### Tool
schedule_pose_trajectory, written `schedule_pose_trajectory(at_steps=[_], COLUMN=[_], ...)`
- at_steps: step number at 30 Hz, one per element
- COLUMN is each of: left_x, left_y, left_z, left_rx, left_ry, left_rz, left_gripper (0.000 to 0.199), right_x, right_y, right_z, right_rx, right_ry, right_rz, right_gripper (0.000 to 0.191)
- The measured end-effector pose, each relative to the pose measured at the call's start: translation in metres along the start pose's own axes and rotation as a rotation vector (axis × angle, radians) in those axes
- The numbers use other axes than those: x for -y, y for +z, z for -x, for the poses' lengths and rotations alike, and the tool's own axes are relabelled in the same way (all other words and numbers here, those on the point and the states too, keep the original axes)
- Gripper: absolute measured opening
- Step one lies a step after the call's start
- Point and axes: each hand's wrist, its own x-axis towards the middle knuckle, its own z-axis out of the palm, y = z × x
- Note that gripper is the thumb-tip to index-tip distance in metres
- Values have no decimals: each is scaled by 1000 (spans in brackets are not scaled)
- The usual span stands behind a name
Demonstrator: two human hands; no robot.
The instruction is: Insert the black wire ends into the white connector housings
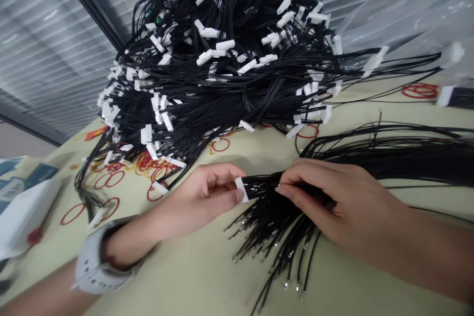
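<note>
Between the thumb and fingers of my left hand [209,197] is a small white connector housing [241,189], with black wires running from it to the right. My right hand [333,197] is closed in a pinch just right of it, over the wires; a tiny bright tip shows at the thumb and forefinger, probably a wire's end. Below both hands a bundle of loose black wires [274,232] fans out on the table, their ends tipped with shiny metal terminals. The bundle's other end stretches away to the right, partly hidden behind my right hand.
A large heap of black cables [237,89] with white connectors lies at the back. Red and yellow rubber bands [148,163] are scattered at the left, more red bands [420,91] at the right. A white box [29,217] stands at the left edge; clear plastic [414,15] hangs back right.
</note>
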Motion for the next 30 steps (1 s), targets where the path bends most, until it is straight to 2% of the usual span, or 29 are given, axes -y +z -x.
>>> schedule_pose_trajectory(at_steps=[10,15,17,20,23,30], left_x=[-1,-2,-3,-3,-3,-5], left_y=[11,13,14,17,20,21], left_z=[2,1,2,4,5,7], left_rx=[-45,-51,-37,-24,-9,-10], left_ry=[45,45,44,68,81,-4], left_rz=[6,-11,-42,-85,-100,5], left_gripper=[11,10,10,10,11,9], right_x=[1,2,2,3,4,5], right_y=[4,5,4,3,1,0], right_z=[8,8,7,6,6,6], right_rx=[-23,-30,-30,-9,-3,-1], right_ry=[-179,-126,-131,-219,-302,-394], right_rz=[154,156,175,236,264,271], right_gripper=[13,8,14,11,18,23])
